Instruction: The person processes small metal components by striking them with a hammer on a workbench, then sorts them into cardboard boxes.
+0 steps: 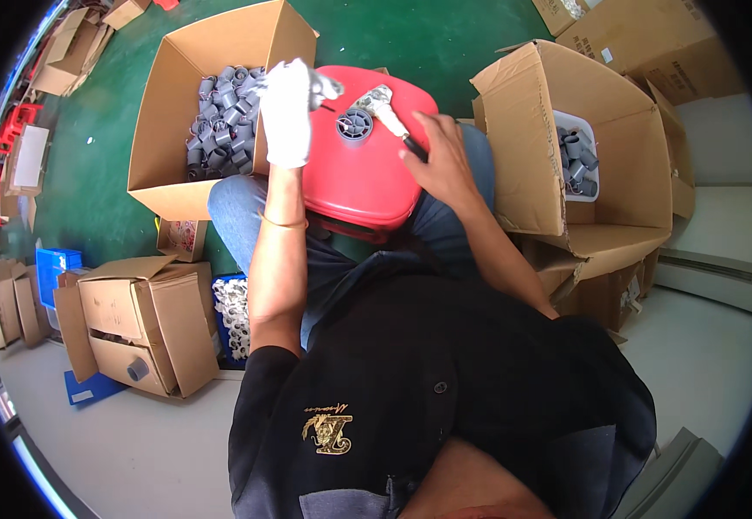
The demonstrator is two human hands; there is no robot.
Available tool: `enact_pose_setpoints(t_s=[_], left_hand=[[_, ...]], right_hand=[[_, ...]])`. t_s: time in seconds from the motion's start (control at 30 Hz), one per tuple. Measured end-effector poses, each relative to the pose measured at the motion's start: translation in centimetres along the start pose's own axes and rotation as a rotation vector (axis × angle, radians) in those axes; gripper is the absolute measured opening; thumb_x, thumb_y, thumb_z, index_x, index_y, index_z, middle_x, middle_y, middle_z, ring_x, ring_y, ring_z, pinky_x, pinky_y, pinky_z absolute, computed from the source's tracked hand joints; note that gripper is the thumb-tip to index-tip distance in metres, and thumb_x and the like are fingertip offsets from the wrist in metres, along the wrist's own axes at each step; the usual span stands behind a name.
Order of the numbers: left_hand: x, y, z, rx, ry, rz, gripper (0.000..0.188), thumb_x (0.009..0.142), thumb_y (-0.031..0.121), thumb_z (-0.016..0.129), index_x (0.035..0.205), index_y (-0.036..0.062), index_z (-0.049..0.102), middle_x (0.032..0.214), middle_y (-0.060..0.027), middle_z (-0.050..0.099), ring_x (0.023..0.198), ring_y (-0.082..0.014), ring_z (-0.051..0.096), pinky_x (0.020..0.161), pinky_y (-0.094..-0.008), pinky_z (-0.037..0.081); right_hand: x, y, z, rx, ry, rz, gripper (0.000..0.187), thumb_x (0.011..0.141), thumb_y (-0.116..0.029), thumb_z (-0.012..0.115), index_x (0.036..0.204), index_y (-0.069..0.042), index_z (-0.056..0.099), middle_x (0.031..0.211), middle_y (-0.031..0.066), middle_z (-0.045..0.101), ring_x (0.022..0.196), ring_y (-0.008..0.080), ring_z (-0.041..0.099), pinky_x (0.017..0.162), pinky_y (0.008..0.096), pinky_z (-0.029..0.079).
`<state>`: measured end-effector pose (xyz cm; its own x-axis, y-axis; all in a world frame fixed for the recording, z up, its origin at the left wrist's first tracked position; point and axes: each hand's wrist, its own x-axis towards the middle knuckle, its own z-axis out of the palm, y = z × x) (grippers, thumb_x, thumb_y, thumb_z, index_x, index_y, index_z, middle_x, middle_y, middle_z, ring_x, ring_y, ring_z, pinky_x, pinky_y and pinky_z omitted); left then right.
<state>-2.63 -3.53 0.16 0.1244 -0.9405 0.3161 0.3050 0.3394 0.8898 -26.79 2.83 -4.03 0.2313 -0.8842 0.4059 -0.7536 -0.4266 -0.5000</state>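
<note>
On the red stool point(358, 182) between my knees lies a round grey plastic part point(354, 125) with spokes and a hollow centre. To its right rests a hammer-shaped tool point(384, 112), its head and upper handle wrapped in white, its grip black. My right hand point(447, 164) is bare, with thumb and fingers spread either side of that black grip. My left hand point(288, 117) wears a white glove and is above the stool's left edge. Its greyish fingertips bend together near a thin dark piece; what they hold I cannot make out.
At the left a carton point(211, 195) holds many grey cylindrical parts point(224, 121) with wires. Another open carton point(514, 156) at the right contains a white bin point(583, 195) of grey parts. A blue crate point(236, 350) of white parts and a carton point(190, 324) stand lower left.
</note>
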Motion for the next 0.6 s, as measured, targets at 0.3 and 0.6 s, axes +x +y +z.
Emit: enact_pose_setpoints(t_s=[0.3, 0.6], left_hand=[[0.4, -3.3, 1.5, 0.685, -0.206, 0.177, 0.034, 0.102, 0.017, 0.043, 0.077, 0.0014, 0.059, 0.068, -0.0074, 0.062, 0.061, -0.0171, 0.054, 0.065, -0.0287, 0.044], [-1.0, -3.4, 1.4, 0.661, -0.202, 0.076, 0.022, 0.099, 0.013, 0.048, 0.088, -0.0002, 0.062, 0.087, -0.0119, 0.066, 0.072, -0.0237, 0.056, 0.072, -0.0337, 0.046]], right_hand=[[-3.3, 1.5, -1.8, 0.23, -0.234, 0.335, 0.062, 0.087, -0.019, 0.063, 0.142, -0.001, 0.042, 0.1, 0.02, 0.063, 0.078, 0.0313, 0.062, 0.071, 0.0381, 0.049], [-2.7, 0.7, -2.2, 0.249, -0.379, 0.422, 0.061, 0.092, -0.02, 0.055, 0.147, -0.001, 0.036, 0.102, 0.0236, 0.067, 0.081, 0.0384, 0.065, 0.076, 0.0435, 0.048]])
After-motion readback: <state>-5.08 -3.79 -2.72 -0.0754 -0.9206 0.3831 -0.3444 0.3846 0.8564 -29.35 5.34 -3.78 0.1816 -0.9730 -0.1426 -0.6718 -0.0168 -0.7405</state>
